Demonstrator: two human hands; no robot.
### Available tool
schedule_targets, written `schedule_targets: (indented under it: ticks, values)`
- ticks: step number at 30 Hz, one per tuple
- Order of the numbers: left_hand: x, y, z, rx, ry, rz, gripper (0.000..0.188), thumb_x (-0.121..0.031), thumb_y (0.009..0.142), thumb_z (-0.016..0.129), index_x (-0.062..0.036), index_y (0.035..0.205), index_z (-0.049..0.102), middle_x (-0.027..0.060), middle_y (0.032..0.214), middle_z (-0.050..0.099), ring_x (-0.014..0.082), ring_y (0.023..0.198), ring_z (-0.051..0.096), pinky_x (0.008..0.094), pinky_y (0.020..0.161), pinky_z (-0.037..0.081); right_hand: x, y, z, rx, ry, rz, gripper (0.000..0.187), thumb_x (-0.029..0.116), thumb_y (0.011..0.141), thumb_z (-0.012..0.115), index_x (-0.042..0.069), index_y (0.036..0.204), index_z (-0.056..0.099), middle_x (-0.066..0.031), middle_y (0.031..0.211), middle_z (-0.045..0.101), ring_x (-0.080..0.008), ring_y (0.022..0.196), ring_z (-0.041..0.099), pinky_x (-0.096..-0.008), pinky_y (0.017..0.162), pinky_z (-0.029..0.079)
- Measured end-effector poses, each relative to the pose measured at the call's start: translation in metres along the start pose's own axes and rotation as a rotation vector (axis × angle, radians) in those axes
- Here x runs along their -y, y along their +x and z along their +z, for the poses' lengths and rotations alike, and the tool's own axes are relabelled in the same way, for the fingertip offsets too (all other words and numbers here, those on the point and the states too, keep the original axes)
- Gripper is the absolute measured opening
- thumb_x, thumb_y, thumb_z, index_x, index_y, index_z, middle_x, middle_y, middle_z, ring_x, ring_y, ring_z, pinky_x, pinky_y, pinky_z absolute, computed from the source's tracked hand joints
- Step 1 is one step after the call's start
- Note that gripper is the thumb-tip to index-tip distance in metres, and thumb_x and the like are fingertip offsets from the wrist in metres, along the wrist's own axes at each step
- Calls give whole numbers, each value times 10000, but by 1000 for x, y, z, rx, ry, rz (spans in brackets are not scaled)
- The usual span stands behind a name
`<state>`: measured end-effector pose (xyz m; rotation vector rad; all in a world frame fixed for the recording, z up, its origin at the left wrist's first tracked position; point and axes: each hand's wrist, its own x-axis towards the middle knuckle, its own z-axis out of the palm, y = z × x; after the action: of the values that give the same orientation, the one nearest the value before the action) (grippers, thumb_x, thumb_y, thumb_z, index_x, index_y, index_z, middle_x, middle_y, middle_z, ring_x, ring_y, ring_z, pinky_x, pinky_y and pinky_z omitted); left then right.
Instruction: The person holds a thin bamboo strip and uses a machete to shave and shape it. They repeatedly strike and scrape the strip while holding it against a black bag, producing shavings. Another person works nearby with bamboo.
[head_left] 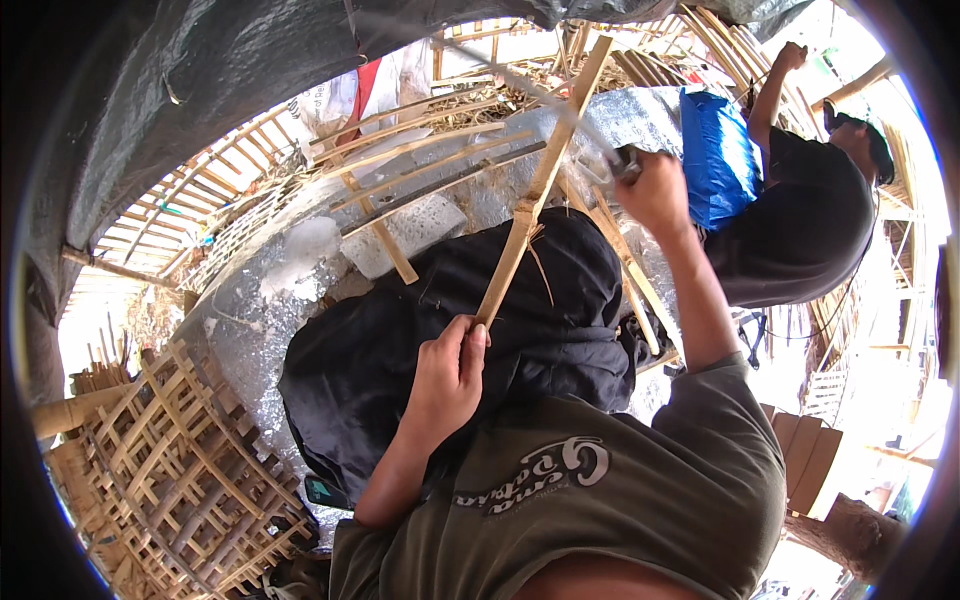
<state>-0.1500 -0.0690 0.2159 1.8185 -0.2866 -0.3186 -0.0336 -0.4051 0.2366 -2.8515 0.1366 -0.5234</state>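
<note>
My left hand (pixel 452 372) is closed round the lower end of a long bamboo strip (pixel 530 207). The strip slants up and to the right over my lap, and some loose fibres hang from the knot near its middle. My right hand (pixel 655 192) grips the dark handle of a long-bladed knife (pixel 545 95), right of the strip's upper part. Its blade is smeared by motion and runs up and to the left across the strip; whether it touches the strip I cannot tell. Black cloth (pixel 450 300) covers my legs.
Several bamboo strips (pixel 440 185) lie ahead on the grey ground, near a pale block (pixel 405 235). A woven bamboo lattice (pixel 185 470) stands at the lower left. On the right, a co-worker in black (pixel 800 220) sits by a blue bag (pixel 715 160). A dark tarp (pixel 230 60) hangs overhead.
</note>
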Motion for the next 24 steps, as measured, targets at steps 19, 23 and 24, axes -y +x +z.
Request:
schedule_targets:
  ticks: [19,23,24]
  values:
    - [14,-6,-30,-124,3,-17,159,-94,1036,533,20,929,559,118,569,444,205,440,446,346,465,347,67,66,36,51,-138,-276,233,213,717,717,145,933,771,-146,803,737,-315,740,730,-434,742,598]
    - [15,-16,-42,-166,-44,-43,212,-130,1054,509,8,899,556,29,582,445,98,486,418,289,468,327,38,112,43,62,-237,-89,223,245,779,715,119,956,766,-163,855,743,-342,815,736,-430,774,595]
    - [19,-21,-46,-174,-40,-51,239,-147,1064,497,0,882,552,-15,587,441,49,508,403,264,468,315,22,124,48,67,-293,-38,226,249,792,712,105,959,764,-176,881,744,-354,843,735,-436,780,591]
